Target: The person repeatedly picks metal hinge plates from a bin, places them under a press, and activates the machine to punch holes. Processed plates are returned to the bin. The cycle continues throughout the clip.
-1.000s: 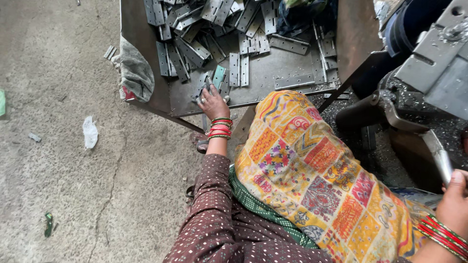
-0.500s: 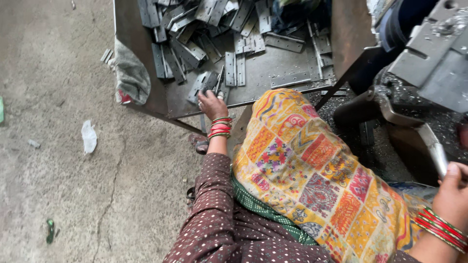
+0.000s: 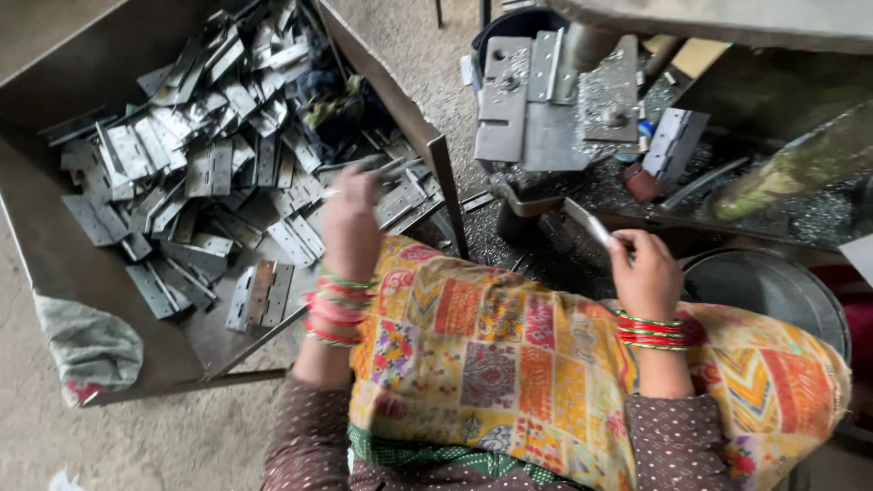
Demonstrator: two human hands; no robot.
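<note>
My left hand (image 3: 350, 223) is lifted above the near right corner of a large metal tray (image 3: 55, 264) and grips a flat grey metal hinge (image 3: 377, 173), which is blurred. The tray holds a heap of several similar hinges (image 3: 209, 155). At the base of a grey metal press (image 3: 546, 100), my right hand (image 3: 646, 273) is closed around a thin bright metal handle (image 3: 591, 227). Red and green bangles sit on both wrists. A patchwork cloth (image 3: 509, 355) covers my lap.
A crumpled grey rag (image 3: 86, 350) hangs over the tray's near left corner. A round metal bowl (image 3: 773, 291) stands right of my right hand. Metal shavings and one hinge (image 3: 673, 141) lie on the press table. Bare concrete floor (image 3: 136, 445) lies below left.
My left hand has lifted off the tray floor with a hinge and moved right. My right hand has come up to the handle. The view has swung toward the press.
</note>
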